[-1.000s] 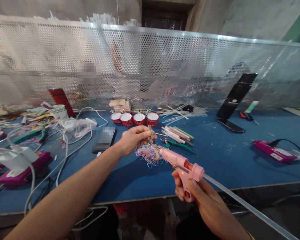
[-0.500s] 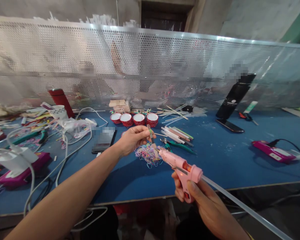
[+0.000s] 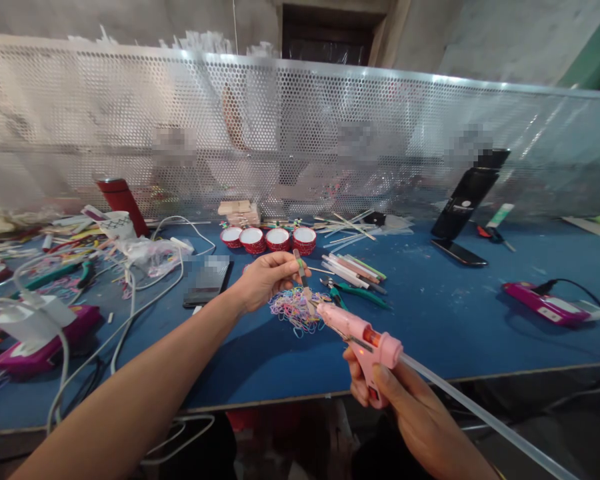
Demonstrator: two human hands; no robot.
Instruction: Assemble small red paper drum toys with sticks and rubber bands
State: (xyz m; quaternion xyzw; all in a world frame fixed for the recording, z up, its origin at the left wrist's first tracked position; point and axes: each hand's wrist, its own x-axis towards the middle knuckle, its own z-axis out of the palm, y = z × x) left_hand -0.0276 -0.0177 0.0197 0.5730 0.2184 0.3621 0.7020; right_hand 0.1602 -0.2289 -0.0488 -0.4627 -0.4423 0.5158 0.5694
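Observation:
My right hand (image 3: 395,393) is wrapped round the handle of a pink hot glue gun (image 3: 355,330). A long clear glue stick (image 3: 480,408) runs out of its back. My left hand (image 3: 270,280) pinches a thin, flat strip (image 3: 302,272), grey-green at the top with a tan lower end. The glue gun's nozzle meets or nearly meets that lower end; contact is too small to tell. Behind and below the strip lies a heap of thin pastel loops (image 3: 296,321). Green-handled pliers (image 3: 363,293) rest just beyond the glue gun.
Several red-sided round pieces with white tops (image 3: 278,236) stand behind my left hand. Coloured glue sticks (image 3: 353,270) lie right of them. A phone (image 3: 209,283), white cables and a purple power strip (image 3: 50,340) are left; a black flask (image 3: 465,197) leans at right.
The glue gun has shifted very slightly left, its nozzle still by the strip's lower end. My left hand holds the strip almost unmoved.

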